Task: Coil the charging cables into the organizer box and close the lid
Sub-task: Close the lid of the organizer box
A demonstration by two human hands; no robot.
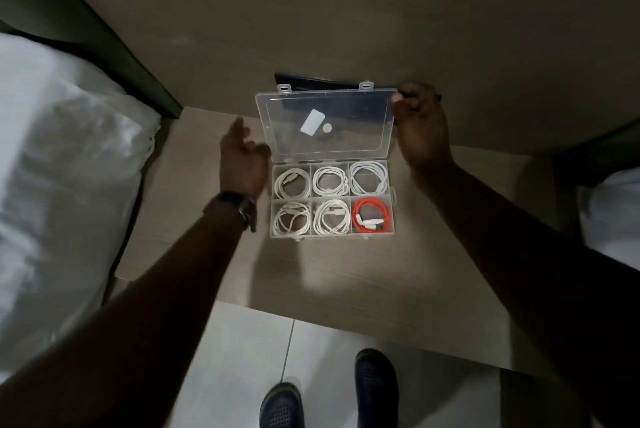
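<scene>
From your head camera, the organizer box sits on the table with its clear lid raised. All six compartments hold coiled cables: five white cables and an orange cable in the near right compartment. Your right hand pinches the lid's far right corner. Your left hand, a watch on its wrist, hovers with fingers spread just beside the lid's left edge, holding nothing.

Open-lidded organizer box, six coiled cables
</scene>
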